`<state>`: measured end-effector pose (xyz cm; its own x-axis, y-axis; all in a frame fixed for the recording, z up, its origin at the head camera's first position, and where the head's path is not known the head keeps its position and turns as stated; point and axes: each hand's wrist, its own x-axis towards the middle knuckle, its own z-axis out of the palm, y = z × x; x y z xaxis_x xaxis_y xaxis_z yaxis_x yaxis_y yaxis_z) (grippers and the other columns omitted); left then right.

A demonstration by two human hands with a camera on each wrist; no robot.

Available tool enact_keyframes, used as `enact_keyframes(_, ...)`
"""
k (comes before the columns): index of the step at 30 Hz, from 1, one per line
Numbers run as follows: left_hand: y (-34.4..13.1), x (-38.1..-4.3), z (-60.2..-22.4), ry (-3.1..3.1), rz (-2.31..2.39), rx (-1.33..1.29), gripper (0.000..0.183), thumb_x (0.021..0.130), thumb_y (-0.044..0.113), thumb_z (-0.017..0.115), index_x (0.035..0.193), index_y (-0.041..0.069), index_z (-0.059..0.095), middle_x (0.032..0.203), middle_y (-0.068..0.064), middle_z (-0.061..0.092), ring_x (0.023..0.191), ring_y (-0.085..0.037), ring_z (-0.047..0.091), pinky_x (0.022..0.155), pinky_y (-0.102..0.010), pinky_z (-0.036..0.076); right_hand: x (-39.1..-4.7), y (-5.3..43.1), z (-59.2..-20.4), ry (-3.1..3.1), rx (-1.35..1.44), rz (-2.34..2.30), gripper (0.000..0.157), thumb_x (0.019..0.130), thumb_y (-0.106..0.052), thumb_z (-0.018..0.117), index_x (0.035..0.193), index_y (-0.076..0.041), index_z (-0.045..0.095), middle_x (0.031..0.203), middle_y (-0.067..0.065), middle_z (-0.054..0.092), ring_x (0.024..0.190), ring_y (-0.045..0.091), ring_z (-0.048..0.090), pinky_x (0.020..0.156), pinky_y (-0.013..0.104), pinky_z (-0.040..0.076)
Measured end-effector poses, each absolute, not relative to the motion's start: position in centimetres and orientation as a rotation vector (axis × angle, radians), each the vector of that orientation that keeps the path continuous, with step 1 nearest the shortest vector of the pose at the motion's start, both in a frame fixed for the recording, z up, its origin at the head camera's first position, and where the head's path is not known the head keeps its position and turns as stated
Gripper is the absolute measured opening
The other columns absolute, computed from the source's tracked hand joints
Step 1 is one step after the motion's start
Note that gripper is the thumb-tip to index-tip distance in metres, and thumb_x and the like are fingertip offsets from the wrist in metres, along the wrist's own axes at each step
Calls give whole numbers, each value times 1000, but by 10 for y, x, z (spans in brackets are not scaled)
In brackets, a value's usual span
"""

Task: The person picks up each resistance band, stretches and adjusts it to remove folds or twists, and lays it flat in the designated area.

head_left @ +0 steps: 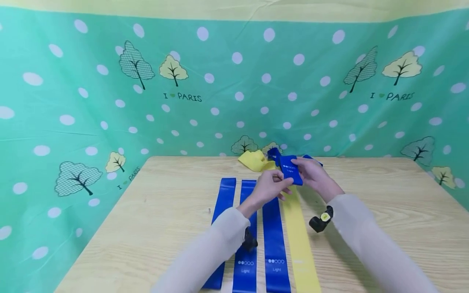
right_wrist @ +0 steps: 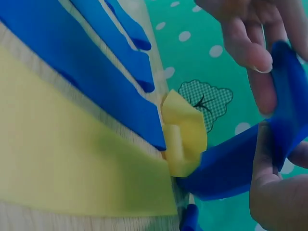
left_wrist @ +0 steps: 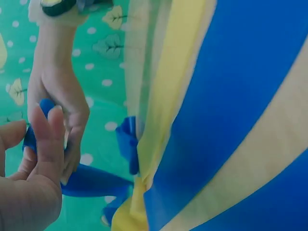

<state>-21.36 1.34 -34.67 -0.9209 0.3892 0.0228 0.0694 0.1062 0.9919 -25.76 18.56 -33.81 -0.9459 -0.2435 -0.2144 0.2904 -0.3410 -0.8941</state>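
Observation:
Both hands hold a blue resistance band (head_left: 289, 167) marked "Light" above the far part of the table. My right hand (head_left: 314, 173) grips its right side between thumb and fingers. At its lower left edge, my left hand (head_left: 267, 189) pinches the band, though fingers partly cover the contact. In the right wrist view the band (right_wrist: 226, 168) runs from the hands down to a crumpled yellow band (right_wrist: 185, 139). Below the hands, three blue bands (head_left: 275, 240) lie flat side by side, with a flat yellow band (head_left: 300, 244) to their right.
A wooden table (head_left: 146, 219) carries everything, backed by a green dotted cloth (head_left: 205, 81). Beside the crumpled yellow band at the far edge sits a bunched blue band (head_left: 273, 154). Black wrist cameras (head_left: 320, 221) hang at both cuffs.

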Motion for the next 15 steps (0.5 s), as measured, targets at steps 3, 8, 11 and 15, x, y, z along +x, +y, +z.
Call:
enact_keyframes(3, 17, -205, -350, 2143, 1886, 491, 21, 92, 14, 63, 78, 5, 50, 93, -26, 68, 85, -37, 70, 70, -49, 56, -260, 187, -340, 1573, 82, -2346, 6, 99, -4, 45, 103, -7, 49, 84, -8, 61, 79, 2, 58, 70, 15, 51)
enact_keyframes(8, 23, -193, -351, 2215, 1770, 615, 19, 91, 14, 64, 79, 4, 52, 87, -19, 70, 82, -34, 70, 66, -43, 58, -264, 193, -341, 1467, 207, -2401, 15, 97, -3, 49, 87, -9, 58, 77, -7, 61, 71, 3, 58, 64, 15, 50)
enact_keyframes(11, 25, -187, -350, 2245, 1662, 688, 19, 92, 16, 64, 79, 4, 55, 84, -16, 72, 78, -29, 71, 64, -36, 58, -267, 198, -337, 1456, 268, -2371, 18, 96, -5, 52, 82, -11, 61, 74, -7, 62, 68, 5, 60, 64, 17, 51)
enact_keyframes(15, 25, -179, -351, 2213, 1584, 724, 23, 92, 18, 63, 78, 0, 61, 83, -15, 73, 76, -25, 72, 64, -32, 58, -271, 202, -325, 1488, 291, -2317, 7, 94, -10, 57, 99, -10, 51, 84, -8, 61, 76, 6, 62, 69, 20, 53)
